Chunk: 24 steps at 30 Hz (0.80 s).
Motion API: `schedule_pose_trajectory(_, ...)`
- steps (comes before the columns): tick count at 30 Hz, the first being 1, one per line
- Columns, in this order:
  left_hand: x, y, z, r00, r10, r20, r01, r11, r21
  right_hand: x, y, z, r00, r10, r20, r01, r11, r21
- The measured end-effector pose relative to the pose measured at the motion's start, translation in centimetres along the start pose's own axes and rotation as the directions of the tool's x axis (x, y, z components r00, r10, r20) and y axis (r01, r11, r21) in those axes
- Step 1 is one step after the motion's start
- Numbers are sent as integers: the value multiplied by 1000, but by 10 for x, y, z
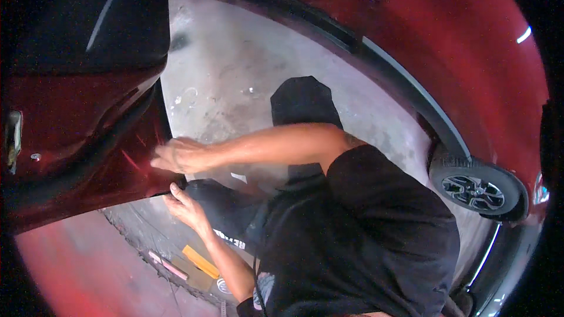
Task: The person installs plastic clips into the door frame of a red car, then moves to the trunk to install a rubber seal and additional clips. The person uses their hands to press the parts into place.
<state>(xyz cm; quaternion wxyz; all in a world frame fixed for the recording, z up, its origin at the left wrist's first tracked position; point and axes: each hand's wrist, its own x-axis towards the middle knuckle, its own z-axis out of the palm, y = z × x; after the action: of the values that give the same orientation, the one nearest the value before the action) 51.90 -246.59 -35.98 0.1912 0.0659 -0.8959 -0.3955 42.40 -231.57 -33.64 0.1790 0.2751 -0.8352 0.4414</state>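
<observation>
My right hand (179, 155) presses flat, fingers spread, against the glossy dark-red car door (76, 135); left hand (185, 206) (half-curled, empty) steadies its lower edge

Few items of the kind were observed. Taking the red car door (76, 141) as landmark: below its lower edge, on the concrete floor (235, 64), lay a flat rectangular orange-yellow pack (200, 261) and, just left of it, a narrow pink strip-shaped pack (168, 265). No signs or screens were seen. Further detail could not be determined.
</observation>
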Motion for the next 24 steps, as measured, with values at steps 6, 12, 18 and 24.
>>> schedule_pose_trajectory(6,-3,34,-8,992,-107,65,112,991,-77,11,-1,-34,971,-236,46,240,961,-134)
schedule_pose_trajectory(12,-2,29,-4,1000,-13,-13,12,996,-85,13,-31,-15,690,446,570,-684,144,715)
schedule_pose_trajectory(18,2,10,0,996,84,-7,-84,996,6,2,2,-23,994,-109,-4,109,993,-35)
schedule_pose_trajectory(24,-9,24,-4,998,-62,29,63,997,-45,1,7,-4,985,-169,-21,170,984,53)
